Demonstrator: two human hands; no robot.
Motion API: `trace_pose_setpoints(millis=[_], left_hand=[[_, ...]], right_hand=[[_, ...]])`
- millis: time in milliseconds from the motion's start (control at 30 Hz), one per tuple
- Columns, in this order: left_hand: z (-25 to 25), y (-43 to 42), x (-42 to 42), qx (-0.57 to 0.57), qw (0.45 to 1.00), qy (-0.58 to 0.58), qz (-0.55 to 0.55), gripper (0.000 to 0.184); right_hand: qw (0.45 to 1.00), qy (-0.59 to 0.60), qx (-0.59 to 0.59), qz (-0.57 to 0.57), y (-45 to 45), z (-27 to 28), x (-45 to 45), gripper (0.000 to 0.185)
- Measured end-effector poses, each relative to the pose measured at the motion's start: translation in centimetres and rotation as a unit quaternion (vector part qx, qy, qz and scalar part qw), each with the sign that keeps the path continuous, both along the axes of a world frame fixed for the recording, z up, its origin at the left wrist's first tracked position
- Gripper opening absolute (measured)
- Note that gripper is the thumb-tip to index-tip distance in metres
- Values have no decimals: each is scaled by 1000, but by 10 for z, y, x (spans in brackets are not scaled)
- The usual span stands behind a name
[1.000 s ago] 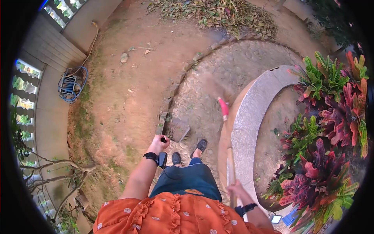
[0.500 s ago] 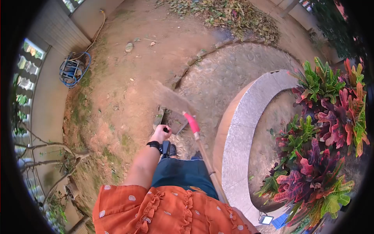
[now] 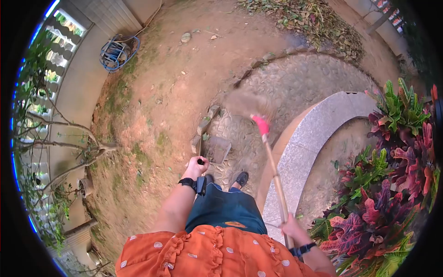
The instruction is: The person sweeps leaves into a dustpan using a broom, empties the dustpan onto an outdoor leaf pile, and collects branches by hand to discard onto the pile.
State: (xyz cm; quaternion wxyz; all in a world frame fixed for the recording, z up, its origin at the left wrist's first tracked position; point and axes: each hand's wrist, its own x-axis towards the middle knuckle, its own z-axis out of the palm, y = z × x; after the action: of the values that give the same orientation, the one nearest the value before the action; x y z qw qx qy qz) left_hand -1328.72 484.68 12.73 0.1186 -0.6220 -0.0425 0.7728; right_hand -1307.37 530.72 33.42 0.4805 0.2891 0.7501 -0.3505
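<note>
My right hand [image 3: 294, 229] is closed around the wooden handle of a broom [image 3: 274, 173], low on the right beside the curved bench. A pink collar joins the handle to its bristles, which are smeared by motion over the pebbled paving. In front of my body, my left hand [image 3: 197, 167] is wrapped round the dark upright handle of what looks like a dustpan [image 3: 217, 149]. Its pan rests on the paving just beyond that hand, and its contents are hard to make out. My two feet stand close behind the pan.
A curved stone bench [image 3: 300, 152] borders colourful leafy plants [image 3: 387, 194] on the right. Edging stones [image 3: 203, 124] separate paving from bare soil. A leaf pile [image 3: 314, 23] lies at the back, a blue hose reel [image 3: 119, 52] by the left wall, and branches [image 3: 69, 143] reach in.
The broom head has swung right, away from the dustpan, and the handle stands more to the right. My right hand has come into view. The camera's view has shifted; my left hand keeps its hold.
</note>
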Motion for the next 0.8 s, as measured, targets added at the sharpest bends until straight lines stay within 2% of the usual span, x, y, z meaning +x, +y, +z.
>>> trace_pose_setpoints(millis=[67,100,167,233,300,333,367,500,533,600,667,800], left_hand=[[-76,-25,13,-19,999,33,23,11],[-93,-31,20,-28,998,48,34,12],[-95,-33,24,-39,998,50,30,10],[-96,-33,20,-66,996,56,9,8],[-49,-22,23,-92,995,23,9,8],[-28,-21,30,-121,993,-13,8,8],[-99,-40,50,-50,993,99,-36,9],[-121,-54,113,-52,992,118,-5,11],[-86,-52,120,-49,994,99,-1,10],[9,-45,131,-44,997,60,7,9],[4,-57,150,-30,999,40,5,8],[-11,-75,176,-10,999,40,9,8]], right_hand=[[995,-28,33,84,-6,44,36,44],[991,-34,40,126,-7,58,56,44],[969,67,21,237,26,58,133,43],[999,-38,17,10,-17,169,109,40],[998,-42,37,12,-19,187,145,43],[998,-32,46,17,-14,185,167,45],[998,-18,54,27,-11,178,188,46],[997,63,41,8,-11,136,234,53],[997,77,29,-2,-15,123,234,54],[990,67,3,-124,-77,134,171,42],[984,65,-23,-166,-85,86,147,43],[988,79,-30,-130,-127,1,122,43]])
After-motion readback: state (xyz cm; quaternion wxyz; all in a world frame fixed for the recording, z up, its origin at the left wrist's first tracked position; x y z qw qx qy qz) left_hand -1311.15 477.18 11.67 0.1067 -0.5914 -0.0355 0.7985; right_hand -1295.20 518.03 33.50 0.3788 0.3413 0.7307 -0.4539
